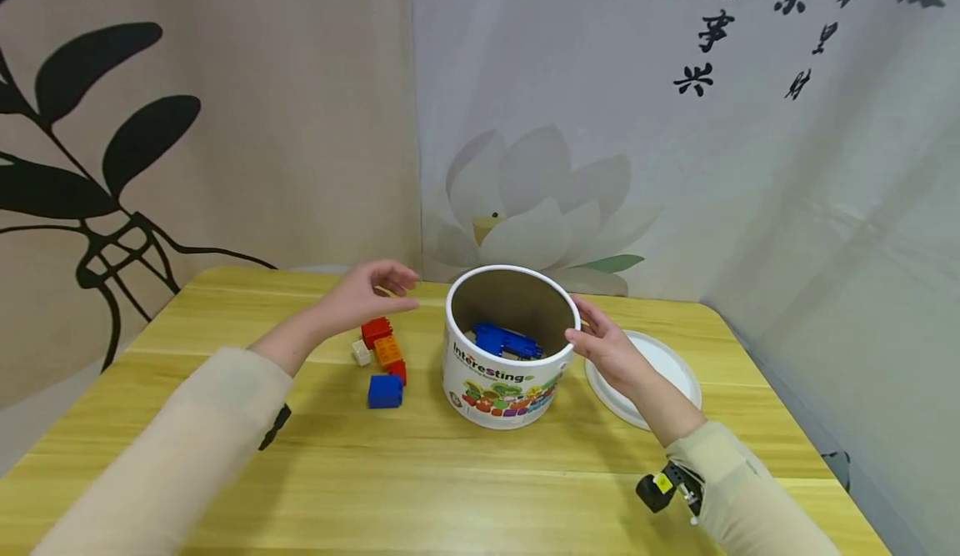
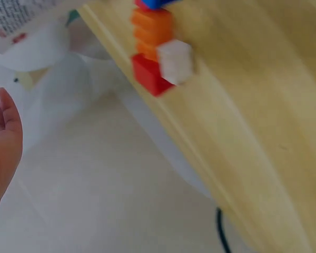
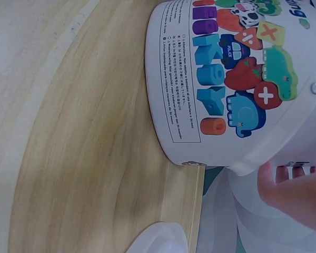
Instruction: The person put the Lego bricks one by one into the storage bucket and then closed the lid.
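Observation:
A white bucket (image 1: 501,389) printed with "Interesting" and colourful toy pictures stands mid-table, its top uncovered. Blue toy pieces (image 1: 506,341) show inside it. My right hand (image 1: 611,354) holds the bucket's right side at the rim, thumb towards the front and fingers farther back. To the left of the bucket, my left hand (image 1: 367,293) hovers with its fingers loosely bent and nothing in them. Below that hand lie several toy bricks: red (image 1: 377,331), orange (image 1: 388,352), a small white one (image 1: 362,353) and a blue one (image 1: 386,392).
A round white lid (image 1: 660,373) lies on the wooden table (image 1: 450,489) to the right, partly behind my right forearm. A printed curtain (image 1: 525,106) hangs behind the table's far edge. On the bucket's side, a white handle (image 3: 284,137) slants across the wall.

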{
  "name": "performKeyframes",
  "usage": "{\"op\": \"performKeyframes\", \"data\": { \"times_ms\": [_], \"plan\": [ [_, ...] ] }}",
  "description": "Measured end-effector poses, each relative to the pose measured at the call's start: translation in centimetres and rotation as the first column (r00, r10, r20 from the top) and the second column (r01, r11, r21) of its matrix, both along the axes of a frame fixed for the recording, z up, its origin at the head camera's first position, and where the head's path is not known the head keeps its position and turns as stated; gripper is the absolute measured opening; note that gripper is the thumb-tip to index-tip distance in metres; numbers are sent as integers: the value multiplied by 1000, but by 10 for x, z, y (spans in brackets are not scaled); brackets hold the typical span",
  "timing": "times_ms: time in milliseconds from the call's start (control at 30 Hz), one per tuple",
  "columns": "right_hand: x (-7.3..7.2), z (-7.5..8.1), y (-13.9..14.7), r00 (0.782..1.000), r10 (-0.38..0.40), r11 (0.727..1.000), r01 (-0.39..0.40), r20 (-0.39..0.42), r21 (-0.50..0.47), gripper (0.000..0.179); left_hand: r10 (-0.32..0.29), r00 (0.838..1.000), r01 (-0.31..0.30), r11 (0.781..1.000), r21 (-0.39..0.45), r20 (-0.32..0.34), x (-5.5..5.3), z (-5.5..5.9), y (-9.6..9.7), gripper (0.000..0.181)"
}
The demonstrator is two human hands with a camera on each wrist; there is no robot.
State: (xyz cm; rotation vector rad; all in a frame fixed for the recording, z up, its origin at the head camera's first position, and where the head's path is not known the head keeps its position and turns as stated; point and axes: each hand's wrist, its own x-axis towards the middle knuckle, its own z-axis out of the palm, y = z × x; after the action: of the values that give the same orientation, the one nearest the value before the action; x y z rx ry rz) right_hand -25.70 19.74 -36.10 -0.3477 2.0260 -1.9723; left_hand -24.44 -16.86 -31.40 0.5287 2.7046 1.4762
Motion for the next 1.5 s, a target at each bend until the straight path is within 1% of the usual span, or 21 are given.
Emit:
{"op": "performKeyframes", "data": {
  "times_ms": [100,200,400,633,833,1000,1133,1267,1367,1500],
  "plan": [
    [0,0,1,1000,2,1000,-2,-1,3,66,19,1000,-19,1000,-14,14,6,-7,-13,38],
    [0,0,1,1000,0,1000,0,-2,6,63,26,999,-26,999,-25,33,12,-17,-23,39],
    [0,1,0,1000,-3,1000,3,0,9,61,41,996,-39,999,-25,85,22,-41,-36,43],
    [0,1,2,1000,4,1000,-4,-3,-1,65,27,991,-26,1000,-13,132,33,-68,-39,43],
    [0,1,2,1000,1,1000,-1,1,5,65,-2,985,3,1000,-6,171,44,-89,-37,43],
    [-1,1,2,1000,-1,1000,1,0,1,65,10,978,-10,1000,0,210,48,-104,-33,44],
    [-1,1,1,1000,-2,1000,2,-2,-3,66,7,975,-6,1000,-2,222,49,-113,-31,42],
    [-1,1,0,1000,-2,1000,2,4,-5,67,0,977,1,1000,-7,211,47,-119,-31,41],
    [-1,1,0,1000,0,1000,0,5,-9,67,0,978,4,1000,-16,209,47,-120,-32,41],
    [-1,0,1,1000,3,1000,-3,2,-10,68,-10,979,17,999,-30,204,46,-118,-33,39]
  ]
}}
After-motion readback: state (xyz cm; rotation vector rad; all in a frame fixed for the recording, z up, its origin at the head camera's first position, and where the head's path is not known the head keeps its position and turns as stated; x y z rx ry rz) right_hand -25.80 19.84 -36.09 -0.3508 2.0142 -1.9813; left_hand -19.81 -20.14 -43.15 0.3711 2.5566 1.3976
